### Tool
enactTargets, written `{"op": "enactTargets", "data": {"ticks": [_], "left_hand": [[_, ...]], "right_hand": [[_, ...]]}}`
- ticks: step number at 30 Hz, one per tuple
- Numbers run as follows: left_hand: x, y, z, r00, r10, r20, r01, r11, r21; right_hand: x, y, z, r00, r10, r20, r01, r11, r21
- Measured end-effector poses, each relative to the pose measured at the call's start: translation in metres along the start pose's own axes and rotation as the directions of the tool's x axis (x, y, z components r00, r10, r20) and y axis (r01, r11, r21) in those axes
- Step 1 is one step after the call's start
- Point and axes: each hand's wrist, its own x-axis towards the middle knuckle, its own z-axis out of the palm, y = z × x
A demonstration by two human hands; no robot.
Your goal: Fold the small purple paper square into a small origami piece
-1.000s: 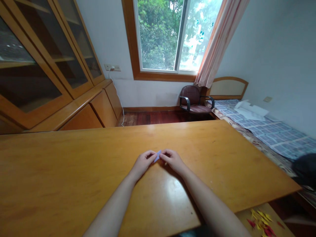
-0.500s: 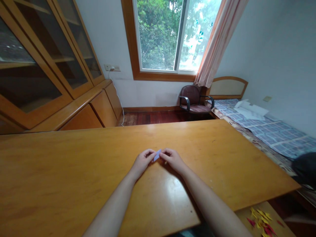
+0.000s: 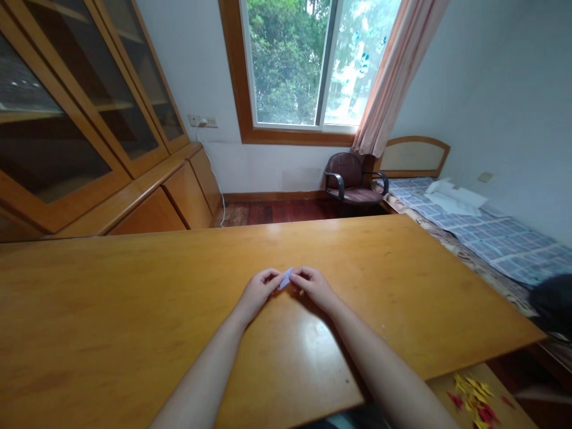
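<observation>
A small folded piece of light purple paper (image 3: 286, 278) is pinched between both hands, just above the wooden table (image 3: 134, 310). My left hand (image 3: 263, 288) grips its left end with thumb and fingers closed. On the other side, my right hand (image 3: 313, 285) holds the right end between thumb and forefinger. The paper slants, its upper tip pointing right. Fingertips cover parts of it, so its exact folds cannot be made out.
Yellow and red folded paper pieces (image 3: 476, 396) lie on a lower surface at the bottom right. Beyond the table stand a brown armchair (image 3: 351, 179) and a bed (image 3: 487, 238) with white sheets of paper (image 3: 456, 196). A glass-door cabinet (image 3: 89, 107) lines the left.
The purple paper has shifted very slightly, and the right fingers have moved a little on it. Both hands keep their pinch in nearly the same place.
</observation>
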Motion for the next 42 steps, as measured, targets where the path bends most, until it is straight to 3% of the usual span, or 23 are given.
{"op": "enactTargets", "data": {"ticks": [19, 27, 42], "left_hand": [[-0.0011, -0.0005, 0.0008, 0.996, -0.07, -0.05, 0.061, 0.985, -0.161], [-0.0028, 0.0034, 0.0014, 1.0, -0.03, -0.006, 0.029, 0.995, -0.097], [-0.0011, -0.0014, 0.0016, 0.999, -0.007, -0.031, 0.006, 1.0, -0.017]], "right_hand": [[0.0003, 0.0057, 0.0004, 1.0, 0.015, 0.02, -0.015, 1.0, -0.014], [0.0016, 0.0049, 0.0009, 1.0, -0.009, 0.022, 0.011, 0.998, -0.06], [0.0019, 0.0019, 0.0001, 0.999, -0.019, 0.038, 0.021, 0.997, -0.075]]}}
